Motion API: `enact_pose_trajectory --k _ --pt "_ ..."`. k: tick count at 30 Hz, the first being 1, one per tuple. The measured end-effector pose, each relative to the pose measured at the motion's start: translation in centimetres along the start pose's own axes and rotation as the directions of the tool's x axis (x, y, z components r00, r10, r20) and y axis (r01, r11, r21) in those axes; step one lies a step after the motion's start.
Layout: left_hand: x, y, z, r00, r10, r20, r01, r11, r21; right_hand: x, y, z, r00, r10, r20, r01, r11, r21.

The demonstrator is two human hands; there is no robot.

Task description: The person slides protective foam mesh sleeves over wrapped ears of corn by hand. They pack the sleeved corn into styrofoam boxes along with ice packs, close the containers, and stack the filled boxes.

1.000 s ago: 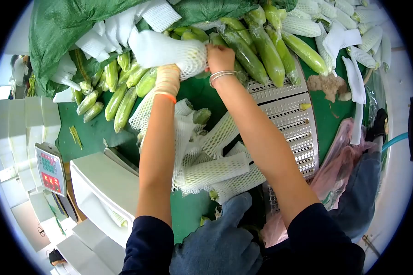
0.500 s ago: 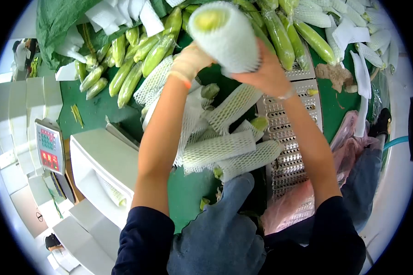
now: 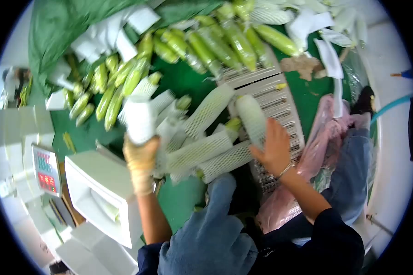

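Note:
My left hand [image 3: 141, 153], in a pale glove, is wrapped round the lower end of a white foam sleeve [image 3: 139, 118], held upright left of the pile. My right hand [image 3: 275, 145] has its fingers apart beside a netted vegetable [image 3: 251, 118] lying over the perforated metal rack [image 3: 280, 107]; no grip on it shows. Between the hands, several net-sleeved vegetables [image 3: 199, 151] lie heaped on the green surface. Whether the sleeve in my left hand has something inside cannot be made out.
Plastic-wrapped green vegetables [image 3: 209, 48] lie along the back. A white foam box [image 3: 101, 183] and a scale [image 3: 47, 169] are at left. White foam pieces [image 3: 328, 57] and a pink plastic bag [image 3: 323, 133] lie at right. Green cloth [image 3: 55, 41] covers the back left.
My hands have moved apart and towards me. My right hand has let go of the netted vegetable, now lying by the rack. My left hand has taken hold of a white sleeve.

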State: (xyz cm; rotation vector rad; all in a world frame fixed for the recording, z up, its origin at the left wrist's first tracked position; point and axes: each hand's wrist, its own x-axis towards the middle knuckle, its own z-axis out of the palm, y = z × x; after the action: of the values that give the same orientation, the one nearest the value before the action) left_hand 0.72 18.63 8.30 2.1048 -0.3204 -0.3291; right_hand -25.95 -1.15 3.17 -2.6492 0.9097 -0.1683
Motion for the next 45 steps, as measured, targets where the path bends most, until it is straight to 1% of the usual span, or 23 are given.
enact_pose_trajectory --k 3,4,6,10,12,15,18,19,21,23,24,25,27,28,31,33,36,37,39,40,41,43,45 --pt "0.3 6.0 1.5 0.974 0.055 0.218 0.091 0.788 -0.609 0.6 -6.3 -0.7 0.991 -0.131 0.022 0.07 0.655 0.752" --pt "0.6 6.9 3.4 0.967 -0.029 0.252 0.198 0.709 -0.677 0.7 -8.4 0.1 0.97 -0.101 0.22 -0.166 0.385 0.908" --pt "1.9 5.7 6.6 0.925 -0.094 0.369 0.36 0.532 -0.767 1.6 -11.9 1.5 0.821 -0.062 0.567 -0.569 -0.179 0.803" --pt "-0.5 3.4 10.5 0.874 -0.091 0.477 0.459 0.473 -0.752 4.0 -13.4 1.7 0.858 0.259 0.444 -0.383 -0.252 0.889" --pt "-1.2 2.7 11.0 0.839 -0.1 0.535 0.482 0.591 -0.646 4.4 -11.6 4.0 0.86 0.224 0.459 -0.452 -0.087 0.888" --pt "-1.9 3.0 12.4 0.83 -0.055 0.555 0.419 0.718 -0.555 6.2 -8.2 4.2 0.806 0.105 0.583 -0.557 -0.201 0.806" --pt "-0.3 1.0 12.0 0.928 0.117 0.353 0.009 0.941 -0.338 8.3 -1.9 2.3 0.89 -0.355 0.285 -0.124 0.414 0.902" --pt "0.1 3.4 10.9 0.94 -0.064 0.336 0.183 0.924 -0.337 9.8 1.4 -2.2 0.921 -0.195 0.336 -0.117 0.686 0.718" --pt "1.0 2.7 6.9 0.943 -0.079 0.324 0.085 0.996 -0.005 14.6 12.2 -4.7 0.988 0.141 -0.059 -0.123 0.96 0.251" --pt "-0.8 1.6 3.4 0.975 -0.09 0.202 0.042 0.972 0.229 19.7 23.0 -7.4 0.927 0.189 -0.325 -0.267 0.939 -0.215" --pt "-1.9 1.9 2.4 0.982 -0.1 0.162 -0.006 0.835 0.55 21.8 27.4 -8.6 0.91 0.201 -0.363 -0.36 0.817 -0.45" --pt "-3.1 1.9 1.5 0.988 -0.102 0.119 -0.036 0.591 0.806 24.1 31.7 -9.0 0.87 0.329 -0.367 -0.473 0.766 -0.436" --pt "-4.1 -2.2 -0.1 0.967 -0.101 0.232 -0.158 0.476 0.865 26.0 34.5 -10.0 0.85 0.4 -0.343 -0.527 0.64 -0.558" --pt "-3.8 -1.1 0.5 0.941 -0.297 0.162 -0.015 0.441 0.898 26.7 35.0 -9.9 0.846 0.423 -0.326 -0.533 0.636 -0.557" --pt "-3.0 -2.1 -1.4 0.912 -0.02 0.409 -0.36 0.437 0.824 28.5 37.5 -8.3 0.887 0.421 -0.191 -0.442 0.651 -0.617" --pt "-1.9 -0.8 -0.9 0.942 0.16 0.296 -0.318 0.713 0.625 29.7 42.0 -7.1 0.865 0.483 -0.135 -0.492 0.761 -0.424" --pt "1.1 4.8 2.0 0.958 0.224 0.177 -0.276 0.886 0.372 25.4 34.1 -12.2 0.838 0.275 -0.472 -0.476 0.791 -0.385" --pt "2.1 6.2 3.8 0.969 0.213 0.127 -0.235 0.95 0.204 23.7 30.4 -13.7 0.795 0.18 -0.579 -0.405 0.868 -0.286" --pt "3.9 9.0 8.5 0.935 0.26 0.24 -0.262 0.965 -0.022 21.0 25.6 -15.4 0.674 -0.189 -0.714 0.094 0.981 -0.171" --pt "4.5 10.7 11.4 0.91 0.226 0.348 -0.185 0.972 -0.148 19.6 23.3 -15.0 0.806 0.03 -0.591 0.142 0.96 0.241" --pt "5.8 10.7 14.0 0.774 0.412 0.481 -0.367 0.911 -0.189 18.4 20.6 -14.3 0.906 0.181 -0.382 0.104 0.781 0.616" --pt "6.3 11.8 19.5 0.723 0.346 0.598 -0.105 0.91 -0.401 17.6 14.1 -10.7 0.922 0.268 -0.279 0.123 0.48 0.868" --pt "6.6 10.3 24.2 0.651 0.378 0.659 0.06 0.839 -0.541 17.3 10.8 -5.4 0.977 0.198 0.081 -0.071 -0.056 0.996"
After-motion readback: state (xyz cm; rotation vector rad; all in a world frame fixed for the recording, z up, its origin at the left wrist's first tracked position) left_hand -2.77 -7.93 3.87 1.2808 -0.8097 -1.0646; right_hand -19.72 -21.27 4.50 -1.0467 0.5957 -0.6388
